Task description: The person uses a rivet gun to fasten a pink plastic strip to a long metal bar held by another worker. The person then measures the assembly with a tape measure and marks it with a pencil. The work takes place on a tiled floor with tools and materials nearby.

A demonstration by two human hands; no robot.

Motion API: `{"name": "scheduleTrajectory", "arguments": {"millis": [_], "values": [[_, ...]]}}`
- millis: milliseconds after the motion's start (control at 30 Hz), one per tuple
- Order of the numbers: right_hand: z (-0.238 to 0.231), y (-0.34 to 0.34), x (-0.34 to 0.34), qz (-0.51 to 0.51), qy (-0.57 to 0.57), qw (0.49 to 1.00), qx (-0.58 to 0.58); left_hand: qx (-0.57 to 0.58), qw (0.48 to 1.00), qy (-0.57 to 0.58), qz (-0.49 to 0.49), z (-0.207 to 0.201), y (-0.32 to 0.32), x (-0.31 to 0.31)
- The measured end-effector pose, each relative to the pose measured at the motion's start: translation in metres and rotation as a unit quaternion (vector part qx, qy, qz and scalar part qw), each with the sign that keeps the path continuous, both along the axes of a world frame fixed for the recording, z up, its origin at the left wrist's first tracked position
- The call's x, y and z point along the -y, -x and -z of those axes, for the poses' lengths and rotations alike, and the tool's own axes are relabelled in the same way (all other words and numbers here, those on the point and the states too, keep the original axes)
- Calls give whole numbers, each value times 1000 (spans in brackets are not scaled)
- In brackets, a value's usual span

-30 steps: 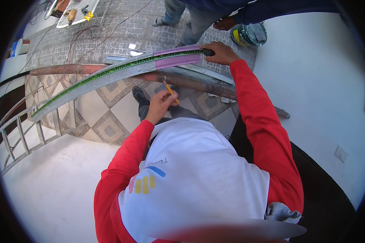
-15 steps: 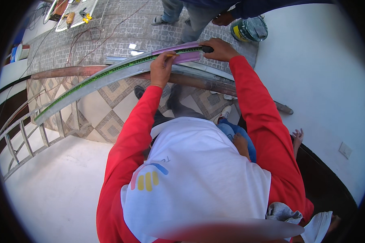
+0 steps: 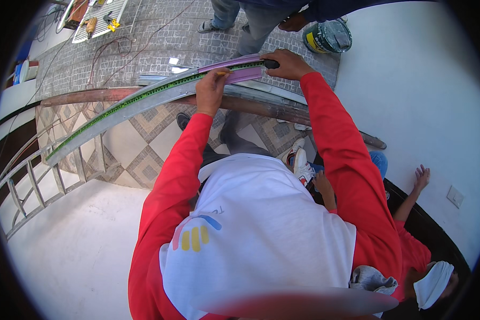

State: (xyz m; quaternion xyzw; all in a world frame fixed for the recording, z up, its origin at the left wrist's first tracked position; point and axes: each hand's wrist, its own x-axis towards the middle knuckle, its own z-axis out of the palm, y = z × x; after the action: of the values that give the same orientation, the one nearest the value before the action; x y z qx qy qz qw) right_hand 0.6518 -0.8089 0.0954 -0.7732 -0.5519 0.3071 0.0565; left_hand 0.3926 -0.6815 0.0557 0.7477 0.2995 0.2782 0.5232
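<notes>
A long grey metal channel (image 3: 108,116) stretches in front of me from the lower left up to the right, with pinkish-purple strips (image 3: 245,75) at its right end. Along it lies an extended green measuring tape blade (image 3: 138,99). At the right end, my right hand (image 3: 289,65) is closed around the dark case of the tape measure (image 3: 271,64). My left hand (image 3: 210,92) rests at the channel and pinches a thin yellow-orange pencil (image 3: 221,73), its tip against the purple part.
Beneath the channel runs a rusty pipe (image 3: 261,108). A metal ladder (image 3: 58,178) stands left; a dark green bucket (image 3: 328,36) and a person in jeans (image 3: 253,34) are ahead. At right, a red-sleeved person (image 3: 410,248) is beside the white wall (image 3: 410,74). A drill (image 3: 91,25) lies far left.
The person on the right has moved further right, with a raised hand now near the wall switch and a shoe showing beside me. My hands, the tape and the channel have barely shifted.
</notes>
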Motion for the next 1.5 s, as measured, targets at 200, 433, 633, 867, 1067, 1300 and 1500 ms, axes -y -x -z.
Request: {"name": "scheduleTrajectory", "arguments": {"millis": [200, 433, 633, 867, 1067, 1300, 1500], "values": [[-3, 1, 0, 4, 7, 1000, -1, 1, 1000, -24, 11, -5, -1, 1], [-5, 2, -1, 4, 5, 1000, -5, -6, 998, -52, 26, -1, 1, 1], [-2, 2, 1, 1, -1, 1000, 2, 0, 997, -72, 20, 1, -2, -1], [-2, 1, -1, -4, -12, 1000, -10, -87, 991, -57, 80, -10, 11, 3], [-33, 15, 7, 37, 10, 999, 38, -51, 915, -396, 64, -33, 14, -34], [-78, 68, 46, 25, 52, 997, -46, -164, 914, -101, 356, -59, 57, -46], [-60, 109, 81, 60, 89, 991, -84, -205, 902, -59, 375, -61, 95, -9]]}}
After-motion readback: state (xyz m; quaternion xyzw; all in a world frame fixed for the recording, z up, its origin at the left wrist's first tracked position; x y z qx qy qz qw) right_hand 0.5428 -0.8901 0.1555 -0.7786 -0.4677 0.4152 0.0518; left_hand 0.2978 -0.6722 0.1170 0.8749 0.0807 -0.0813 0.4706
